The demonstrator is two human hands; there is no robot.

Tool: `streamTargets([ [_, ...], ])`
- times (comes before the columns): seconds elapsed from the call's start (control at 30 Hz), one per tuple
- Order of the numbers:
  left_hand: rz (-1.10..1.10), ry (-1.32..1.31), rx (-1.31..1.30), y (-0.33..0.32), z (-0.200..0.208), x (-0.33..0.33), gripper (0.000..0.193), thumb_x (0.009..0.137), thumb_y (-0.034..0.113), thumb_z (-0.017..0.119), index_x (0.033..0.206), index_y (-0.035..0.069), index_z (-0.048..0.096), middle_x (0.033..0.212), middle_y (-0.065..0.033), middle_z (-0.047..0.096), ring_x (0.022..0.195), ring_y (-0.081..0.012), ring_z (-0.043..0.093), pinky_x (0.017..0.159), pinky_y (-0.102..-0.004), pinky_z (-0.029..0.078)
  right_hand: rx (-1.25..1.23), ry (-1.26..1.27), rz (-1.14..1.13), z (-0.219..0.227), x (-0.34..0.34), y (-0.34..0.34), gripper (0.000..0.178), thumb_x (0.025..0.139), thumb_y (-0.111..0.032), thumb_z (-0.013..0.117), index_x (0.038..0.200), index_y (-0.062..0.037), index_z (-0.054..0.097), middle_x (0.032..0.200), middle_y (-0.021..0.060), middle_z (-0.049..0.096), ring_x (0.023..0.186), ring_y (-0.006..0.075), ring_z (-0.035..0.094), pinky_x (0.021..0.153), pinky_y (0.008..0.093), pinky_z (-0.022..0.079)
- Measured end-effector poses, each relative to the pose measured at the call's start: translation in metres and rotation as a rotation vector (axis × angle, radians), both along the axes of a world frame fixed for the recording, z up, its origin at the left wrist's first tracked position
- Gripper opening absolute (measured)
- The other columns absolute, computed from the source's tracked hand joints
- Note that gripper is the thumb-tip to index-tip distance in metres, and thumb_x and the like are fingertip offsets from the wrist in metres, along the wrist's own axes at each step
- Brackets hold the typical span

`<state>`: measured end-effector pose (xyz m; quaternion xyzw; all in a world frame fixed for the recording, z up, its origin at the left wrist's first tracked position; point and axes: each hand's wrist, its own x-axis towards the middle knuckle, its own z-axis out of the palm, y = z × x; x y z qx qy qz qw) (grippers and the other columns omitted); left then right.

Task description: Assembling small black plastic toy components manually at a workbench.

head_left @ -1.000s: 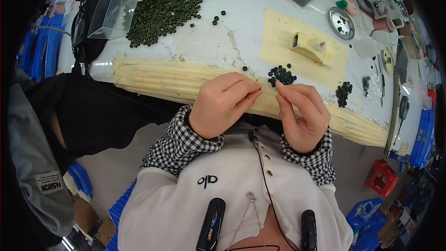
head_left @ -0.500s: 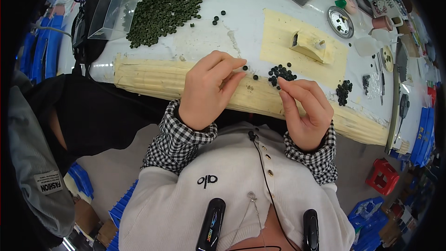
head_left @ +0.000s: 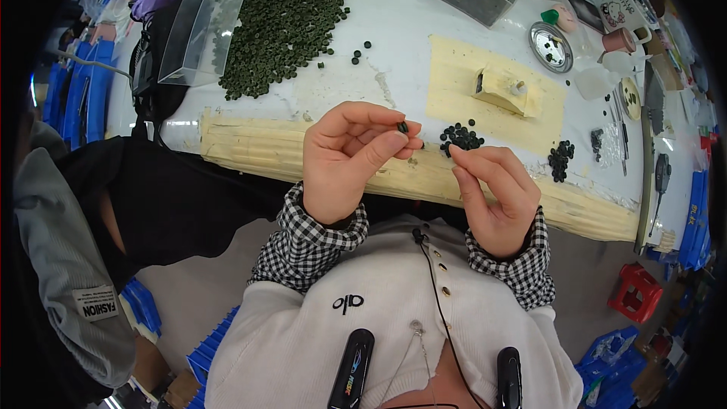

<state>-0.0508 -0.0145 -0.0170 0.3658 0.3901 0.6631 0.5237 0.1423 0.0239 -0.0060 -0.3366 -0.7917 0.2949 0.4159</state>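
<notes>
Between the thumb and index finger of my left hand (head_left: 344, 159) is a small dark green round piece (head_left: 403, 127), held over the table's taped front edge. My right hand (head_left: 500, 193) is closed in a pinch just in front of a small pile of black round pieces (head_left: 460, 137). Whether a piece sits between its fingertips is too small to make out. Beyond my left hand, a large heap of dark green round pieces (head_left: 280, 26) spreads over the white table, with a few black pieces (head_left: 356, 59) lying apart from it.
A tape-covered block with a peg (head_left: 503, 92) stands on yellow tape behind the pile. Clear plastic bins (head_left: 198, 34) and a round metal dish (head_left: 550, 47) lie farther back. Another black cluster (head_left: 560, 160) is at right. A person's grey sleeve (head_left: 68, 235) is at left.
My left hand has turned and now holds a small dark green piece up between its fingertips; a loose piece by those fingers no longer shows on the table. My right hand stays near the pile.
</notes>
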Motion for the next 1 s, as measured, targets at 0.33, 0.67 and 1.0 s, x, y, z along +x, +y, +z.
streamTargets([
  [0.33,-0.079,-0.036,-0.013,-0.0003,0.0009,0.0033,0.023,0.089,0.001,0.061,0.111,-0.005,0.058,0.101,-0.0197,0.067,0.087,-0.0227,0.069,0.077,-0.0282,0.058,-0.026,0.003,-0.006,0.0000,0.0015,-0.0030,0.026,0.076,0.008,0.068,0.102,0.0007,0.068,0.084,0.0107,0.063,0.071,0.0191,0.062,0.063,0.0265,0.050],
  [0.67,-0.081,-0.007,0.016,-0.0009,0.0025,0.0044,0.022,0.088,-0.002,0.061,0.109,-0.006,0.059,0.099,-0.0202,0.068,0.085,-0.0218,0.069,0.077,-0.0282,0.058,0.006,-0.015,0.013,-0.0027,0.0022,-0.0028,0.025,0.078,0.007,0.068,0.102,0.0006,0.068,0.085,0.0108,0.063,0.072,0.0201,0.063,0.064,0.0267,0.050],
  [1.0,-0.088,0.003,0.024,-0.0021,0.0043,0.0050,0.020,0.088,-0.003,0.060,0.108,-0.007,0.059,0.098,-0.0206,0.068,0.085,-0.0219,0.069,0.077,-0.0283,0.058,0.001,-0.008,0.022,0.0021,-0.0008,-0.0031,0.026,0.077,0.006,0.068,0.103,-0.0001,0.068,0.085,0.0108,0.064,0.073,0.0202,0.063,0.065,0.0271,0.050],
])
